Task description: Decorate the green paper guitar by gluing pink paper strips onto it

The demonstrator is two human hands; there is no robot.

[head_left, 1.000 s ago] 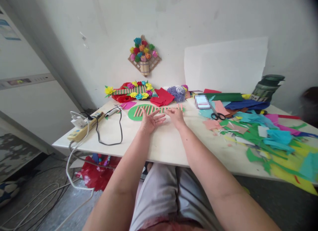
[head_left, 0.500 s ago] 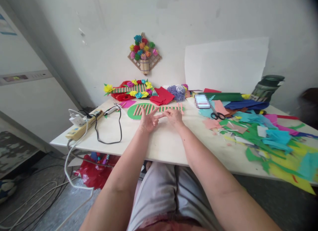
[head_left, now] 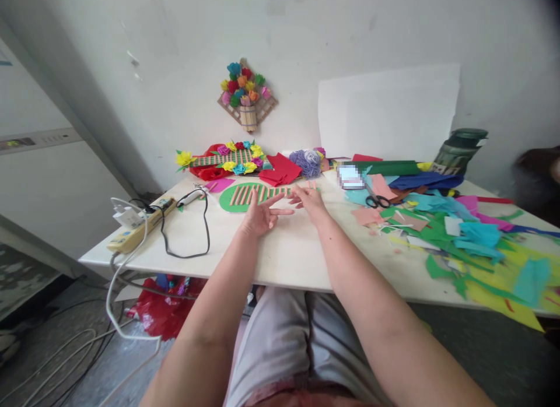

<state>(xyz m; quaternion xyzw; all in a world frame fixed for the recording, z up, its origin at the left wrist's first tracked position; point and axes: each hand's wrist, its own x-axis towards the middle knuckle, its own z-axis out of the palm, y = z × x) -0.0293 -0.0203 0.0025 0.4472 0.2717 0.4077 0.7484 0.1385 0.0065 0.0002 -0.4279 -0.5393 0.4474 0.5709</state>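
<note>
My left hand is palm up with its fingers spread, and it holds nothing. My right hand is beside its fingertips, its own fingers bent loosely and a little apart; nothing shows in them. Whether the fingertips of the two hands touch, I cannot tell. Just behind both hands lies a green guitar-shaped board with thin pinkish sticks set across it in a row. My hands hide part of its neck.
A flower-trimmed guitar craft, red paper and purple yarn line the back. To the right are scissors, a phone, a dark bottle and scattered paper scraps. A power strip and black cable lie left.
My right fingers have come off the left fingertip they were pinching and moved slightly up. The left fingers are more spread. The view has turned slightly right.
</note>
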